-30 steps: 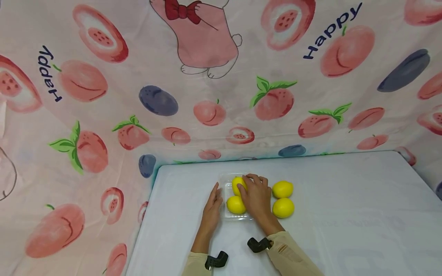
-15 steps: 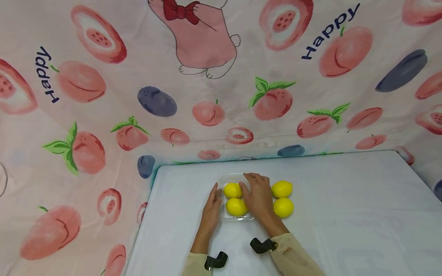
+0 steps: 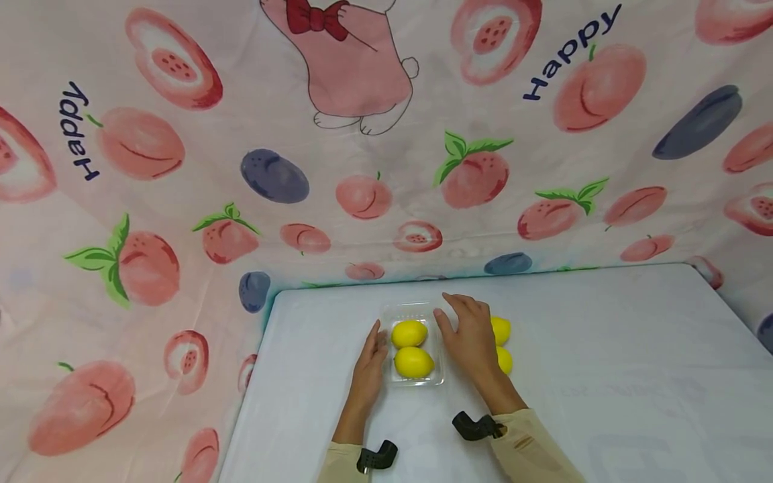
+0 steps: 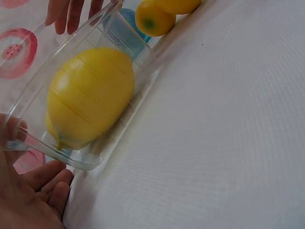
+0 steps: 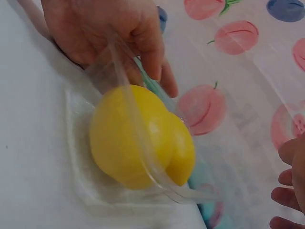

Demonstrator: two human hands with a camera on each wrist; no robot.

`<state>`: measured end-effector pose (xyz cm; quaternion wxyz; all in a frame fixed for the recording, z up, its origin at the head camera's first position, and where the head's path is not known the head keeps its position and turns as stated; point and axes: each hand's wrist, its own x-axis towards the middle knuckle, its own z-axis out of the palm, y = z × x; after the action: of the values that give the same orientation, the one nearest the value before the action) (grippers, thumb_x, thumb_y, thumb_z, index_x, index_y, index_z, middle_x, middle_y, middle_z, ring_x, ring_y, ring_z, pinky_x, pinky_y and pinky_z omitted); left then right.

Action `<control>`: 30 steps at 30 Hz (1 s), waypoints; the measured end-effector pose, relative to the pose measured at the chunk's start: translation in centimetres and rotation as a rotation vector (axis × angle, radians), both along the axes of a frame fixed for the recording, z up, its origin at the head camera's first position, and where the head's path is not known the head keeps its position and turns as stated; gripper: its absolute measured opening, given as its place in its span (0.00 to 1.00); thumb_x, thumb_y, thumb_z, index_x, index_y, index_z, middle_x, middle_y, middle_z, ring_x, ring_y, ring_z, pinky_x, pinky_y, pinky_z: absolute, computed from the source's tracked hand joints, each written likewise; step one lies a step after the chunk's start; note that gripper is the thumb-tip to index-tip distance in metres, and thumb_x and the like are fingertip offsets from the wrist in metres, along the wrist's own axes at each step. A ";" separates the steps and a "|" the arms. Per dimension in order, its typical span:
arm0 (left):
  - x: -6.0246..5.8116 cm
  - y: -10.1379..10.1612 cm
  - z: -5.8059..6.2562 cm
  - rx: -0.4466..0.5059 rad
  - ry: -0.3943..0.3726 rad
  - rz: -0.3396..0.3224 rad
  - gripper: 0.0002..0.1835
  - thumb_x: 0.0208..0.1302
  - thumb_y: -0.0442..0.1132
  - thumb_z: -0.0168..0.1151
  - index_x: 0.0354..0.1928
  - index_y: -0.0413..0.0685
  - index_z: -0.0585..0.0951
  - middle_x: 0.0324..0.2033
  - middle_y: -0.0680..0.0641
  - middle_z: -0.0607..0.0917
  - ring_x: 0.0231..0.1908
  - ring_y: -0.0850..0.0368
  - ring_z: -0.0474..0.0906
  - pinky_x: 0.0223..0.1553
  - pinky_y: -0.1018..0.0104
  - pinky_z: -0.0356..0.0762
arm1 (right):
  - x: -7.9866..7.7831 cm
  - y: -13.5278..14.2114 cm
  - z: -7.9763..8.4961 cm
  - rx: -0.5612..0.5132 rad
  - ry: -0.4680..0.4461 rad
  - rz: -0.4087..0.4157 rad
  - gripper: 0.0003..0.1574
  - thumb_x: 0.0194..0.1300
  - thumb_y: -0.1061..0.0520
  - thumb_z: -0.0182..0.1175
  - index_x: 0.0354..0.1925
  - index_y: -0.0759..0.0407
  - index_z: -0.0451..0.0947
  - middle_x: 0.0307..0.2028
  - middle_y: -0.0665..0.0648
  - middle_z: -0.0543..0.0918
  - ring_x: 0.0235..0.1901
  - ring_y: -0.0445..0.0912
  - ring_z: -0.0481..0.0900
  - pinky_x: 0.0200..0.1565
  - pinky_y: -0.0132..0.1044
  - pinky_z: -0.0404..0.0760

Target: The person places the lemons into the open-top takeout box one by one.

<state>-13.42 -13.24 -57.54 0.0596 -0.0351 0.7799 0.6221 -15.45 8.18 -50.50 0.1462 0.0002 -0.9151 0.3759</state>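
A clear plastic container [image 3: 436, 377] on the white table holds two lemons: the far lemon [image 3: 408, 333] and the near lemon [image 3: 414, 363]. My left hand [image 3: 370, 362] lies along the container's left side, fingers extended and loose against its wall. Through that clear wall the left wrist view shows a lemon [image 4: 90, 95] close by. To the right of the container hovers my right hand [image 3: 472, 339], fingers loosely bent with nothing between them. It partly covers two more lemons, a far one [image 3: 501, 331] and a near one [image 3: 504, 361], side by side on the table.
The white table [image 3: 604, 362] extends right and forward of the hands. Behind it and along the left hangs a pink fruit-print cloth [image 3: 362, 161]. A black wrist mount [image 3: 378, 457] sits on the left sleeve, another black mount [image 3: 476, 426] on the right.
My right hand has let go of the far lemon in the container and drawn back to the right, over the loose lemons. That lemon has settled behind the near one. My left hand stays put.
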 end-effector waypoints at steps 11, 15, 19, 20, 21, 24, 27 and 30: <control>0.4 -0.4 0.0 0.003 -0.008 -0.011 0.29 0.80 0.46 0.44 0.79 0.74 0.58 0.76 0.50 0.67 0.77 0.44 0.59 0.77 0.39 0.54 | 0.8 3.8 1.0 -0.043 0.093 -0.066 0.28 0.72 0.48 0.63 0.64 0.59 0.79 0.60 0.66 0.80 0.60 0.63 0.71 0.61 0.62 0.74; 0.6 -0.5 0.1 0.002 -0.003 -0.019 0.29 0.80 0.47 0.45 0.79 0.74 0.58 0.76 0.51 0.67 0.78 0.44 0.58 0.77 0.39 0.54 | 1.2 5.3 1.0 -0.060 0.082 -0.095 0.29 0.71 0.47 0.64 0.65 0.59 0.78 0.61 0.67 0.79 0.60 0.64 0.69 0.61 0.63 0.71; 0.8 -0.4 0.1 -0.003 -0.002 -0.011 0.29 0.80 0.47 0.45 0.78 0.76 0.58 0.76 0.51 0.67 0.77 0.44 0.59 0.77 0.39 0.54 | 1.7 6.8 0.9 -0.059 0.022 -0.123 0.33 0.72 0.43 0.62 0.66 0.59 0.76 0.63 0.67 0.78 0.62 0.65 0.68 0.63 0.65 0.68; 0.9 -0.4 0.1 -0.004 -0.003 -0.009 0.29 0.80 0.47 0.44 0.78 0.75 0.58 0.76 0.51 0.68 0.77 0.44 0.59 0.77 0.39 0.54 | 1.8 7.1 0.8 -0.060 0.007 -0.129 0.33 0.72 0.42 0.61 0.67 0.58 0.76 0.64 0.67 0.78 0.62 0.65 0.67 0.64 0.65 0.68; 0.9 -0.4 0.1 -0.006 -0.005 -0.008 0.29 0.80 0.47 0.44 0.79 0.75 0.58 0.76 0.51 0.68 0.77 0.44 0.59 0.77 0.39 0.54 | 1.9 7.4 0.7 -0.058 -0.007 -0.134 0.34 0.72 0.41 0.61 0.67 0.58 0.76 0.64 0.67 0.78 0.63 0.65 0.67 0.64 0.66 0.68; 1.1 -0.3 0.2 -0.005 -0.013 -0.006 0.29 0.80 0.46 0.44 0.79 0.74 0.58 0.76 0.51 0.67 0.77 0.44 0.59 0.77 0.39 0.54 | 2.3 8.3 0.2 -0.048 -0.039 -0.142 0.36 0.71 0.40 0.61 0.68 0.58 0.75 0.64 0.68 0.78 0.62 0.66 0.67 0.63 0.66 0.68; 1.2 -0.3 0.2 -0.004 -0.016 -0.004 0.29 0.80 0.46 0.44 0.79 0.73 0.58 0.76 0.51 0.67 0.78 0.44 0.59 0.77 0.39 0.54 | 2.4 8.9 -0.4 -0.031 -0.069 -0.141 0.37 0.71 0.39 0.61 0.68 0.59 0.74 0.61 0.68 0.80 0.61 0.67 0.67 0.62 0.66 0.68; 1.2 -0.3 0.2 -0.005 -0.014 -0.003 0.29 0.80 0.46 0.44 0.79 0.73 0.58 0.76 0.50 0.67 0.78 0.43 0.58 0.77 0.39 0.54 | 2.5 9.4 -1.1 -0.020 -0.092 -0.130 0.38 0.70 0.39 0.62 0.69 0.60 0.74 0.60 0.69 0.81 0.60 0.68 0.68 0.62 0.66 0.68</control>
<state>-12.22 -13.51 -57.34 0.0660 -0.0383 0.7810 0.6199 -12.93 17.58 -51.56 0.1282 -0.0776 -0.9151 0.3743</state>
